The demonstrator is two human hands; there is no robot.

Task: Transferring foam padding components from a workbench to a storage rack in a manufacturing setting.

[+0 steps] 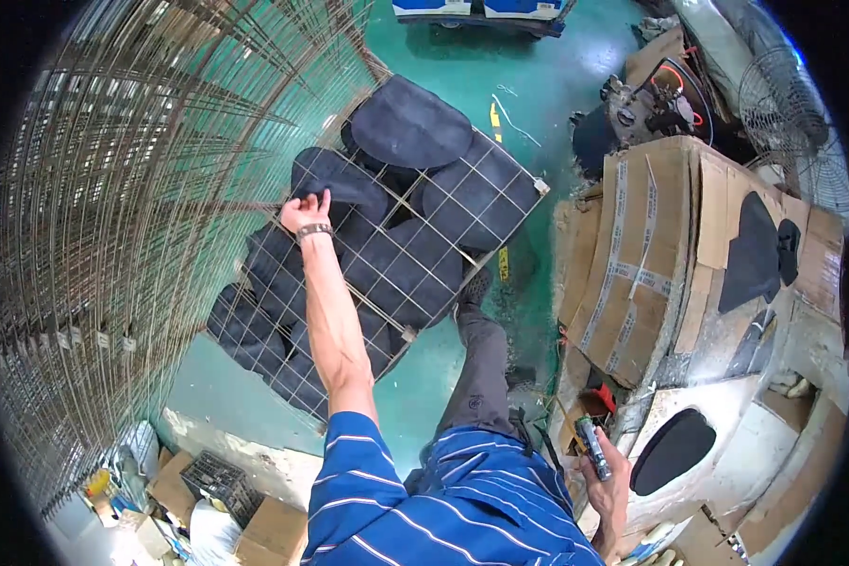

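At the left side of a wire mesh rack shelf (pixel 467 255), my left hand (pixel 307 212) is closed at the edge of a black rounded pad (pixel 344 184), which bends up beside my thumb. Some of the fingers are turned from view. Another black pad, broad and oval (pixel 410 123), lies on the shelf's far end. Several more dark pads spread over and under the wires. Down by my right hip, my right hand (pixel 610 481) is wrapped round a short grey and dark cylindrical object (pixel 593 443); its exact kind is unclear.
Many stacked wire shelves (pixel 132 189) rise along the left. A taped cardboard box (pixel 632 255) stands on the right, near a dark oval pad (pixel 673 451) on a pale surface. Beyond are a fan (pixel 783 104) and a blue-and-white object (pixel 481 11). A black crate (pixel 219 486) sits at lower left.
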